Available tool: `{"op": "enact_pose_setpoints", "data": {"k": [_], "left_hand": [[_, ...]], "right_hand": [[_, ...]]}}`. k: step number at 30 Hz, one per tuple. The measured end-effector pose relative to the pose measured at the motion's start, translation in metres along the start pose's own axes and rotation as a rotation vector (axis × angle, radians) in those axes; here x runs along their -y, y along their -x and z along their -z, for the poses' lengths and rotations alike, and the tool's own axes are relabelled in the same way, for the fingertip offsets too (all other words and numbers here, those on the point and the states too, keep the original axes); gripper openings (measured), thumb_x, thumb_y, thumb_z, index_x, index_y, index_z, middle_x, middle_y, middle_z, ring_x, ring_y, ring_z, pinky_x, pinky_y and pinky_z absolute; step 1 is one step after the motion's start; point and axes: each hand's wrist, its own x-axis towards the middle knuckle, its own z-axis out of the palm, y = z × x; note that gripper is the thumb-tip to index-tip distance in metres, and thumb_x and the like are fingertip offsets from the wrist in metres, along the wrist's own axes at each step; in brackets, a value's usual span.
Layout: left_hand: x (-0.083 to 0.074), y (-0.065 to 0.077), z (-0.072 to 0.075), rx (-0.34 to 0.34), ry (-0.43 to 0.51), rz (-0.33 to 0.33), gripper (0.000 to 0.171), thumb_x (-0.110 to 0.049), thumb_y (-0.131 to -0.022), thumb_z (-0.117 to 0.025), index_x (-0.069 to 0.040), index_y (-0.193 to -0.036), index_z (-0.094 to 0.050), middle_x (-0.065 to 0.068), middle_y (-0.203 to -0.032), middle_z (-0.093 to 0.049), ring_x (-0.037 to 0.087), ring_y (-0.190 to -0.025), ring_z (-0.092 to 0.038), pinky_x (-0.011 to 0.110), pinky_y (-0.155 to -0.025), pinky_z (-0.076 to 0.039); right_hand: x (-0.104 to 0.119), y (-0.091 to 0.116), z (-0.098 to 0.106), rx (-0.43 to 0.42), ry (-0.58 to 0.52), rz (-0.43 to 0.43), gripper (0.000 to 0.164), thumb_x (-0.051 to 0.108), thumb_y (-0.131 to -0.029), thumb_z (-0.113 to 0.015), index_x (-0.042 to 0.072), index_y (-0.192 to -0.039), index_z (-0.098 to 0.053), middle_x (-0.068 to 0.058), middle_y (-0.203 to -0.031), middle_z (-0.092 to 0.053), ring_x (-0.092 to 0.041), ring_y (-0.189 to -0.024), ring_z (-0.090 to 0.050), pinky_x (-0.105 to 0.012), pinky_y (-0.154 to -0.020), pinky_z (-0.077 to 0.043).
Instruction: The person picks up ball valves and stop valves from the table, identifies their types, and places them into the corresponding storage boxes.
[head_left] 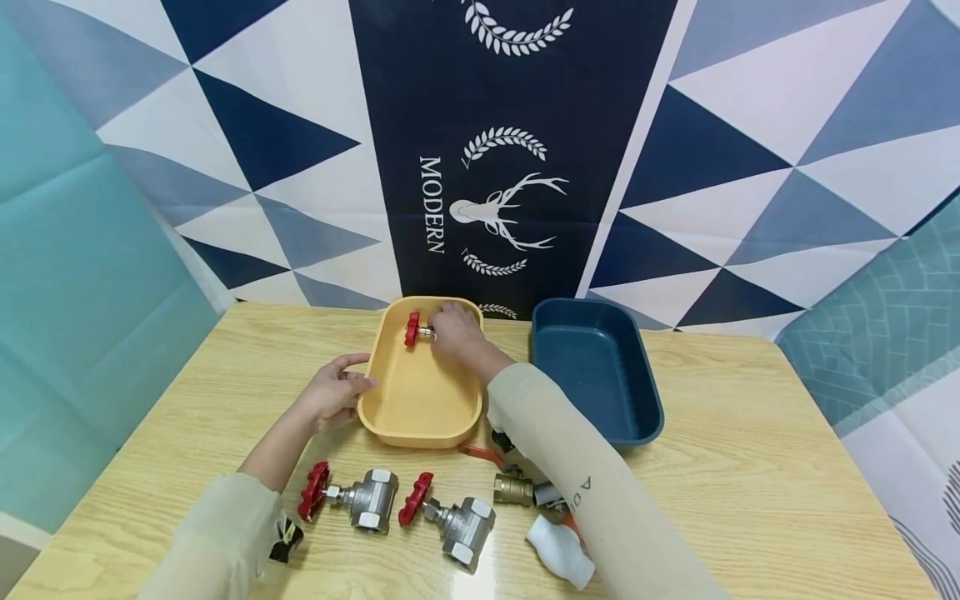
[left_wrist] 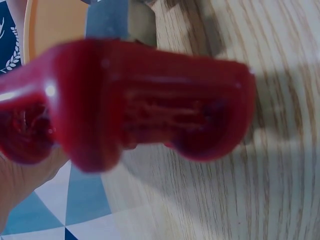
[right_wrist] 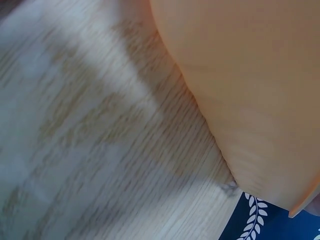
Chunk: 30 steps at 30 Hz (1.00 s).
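My right hand is inside the yellow tray near its far end and grips a valve with a red handwheel; the hand hides the valve's body. At the tray's left side, my left hand holds the rim, thumb tip at the edge. Below that hand lie two steel valves with red handwheels, a left valve and a right valve. A red handwheel fills much of the left wrist view, blurred. The right wrist view shows the tray's outer wall, with the hand mostly out of frame.
A dark blue tray stands right of the yellow one. Near my right forearm lie a brass fitting, a red lever handle and a white pipe-like piece. The sleeve partly covers other parts. A patterned cloth wall rises behind the wooden table.
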Motion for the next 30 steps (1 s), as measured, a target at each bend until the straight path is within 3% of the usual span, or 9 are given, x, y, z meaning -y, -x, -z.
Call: {"op": "enact_pose_setpoints", "data": {"k": [12,20,30], "left_hand": [[-0.001,0.000,0.000,0.011,-0.006,-0.009,0.058,-0.007,-0.094,-0.051,-0.006,-0.145,-0.025,0.021,-0.117,-0.051,0.016,-0.074,-0.062,0.024,-0.056,-0.050],[-0.002,0.002,-0.002,-0.003,-0.032,-0.007,0.057,-0.007,-0.094,-0.051,-0.005,-0.144,-0.026,0.022,-0.116,-0.051,0.017,-0.074,-0.060,0.023,-0.055,-0.048],[-0.002,0.003,-0.004,0.006,0.003,-0.009,0.058,-0.004,-0.093,-0.051,-0.004,-0.145,-0.025,0.020,-0.114,-0.051,0.015,-0.073,-0.059,0.023,-0.056,-0.049]], "right_hand": [[-0.005,-0.002,0.002,0.026,-0.111,-0.033,0.036,0.022,-0.080,-0.066,0.015,-0.115,-0.064,-0.006,-0.118,-0.054,-0.024,-0.116,-0.046,-0.036,-0.103,-0.038],[-0.006,0.003,0.010,0.004,-0.100,-0.022,0.034,0.031,-0.083,-0.067,0.015,-0.113,-0.065,-0.005,-0.114,-0.058,-0.022,-0.113,-0.049,-0.035,-0.100,-0.040],[-0.007,0.014,0.015,-0.074,-0.117,0.062,0.031,0.034,-0.084,-0.065,0.016,-0.110,-0.066,-0.002,-0.109,-0.064,-0.020,-0.112,-0.052,-0.033,-0.100,-0.040]]}}
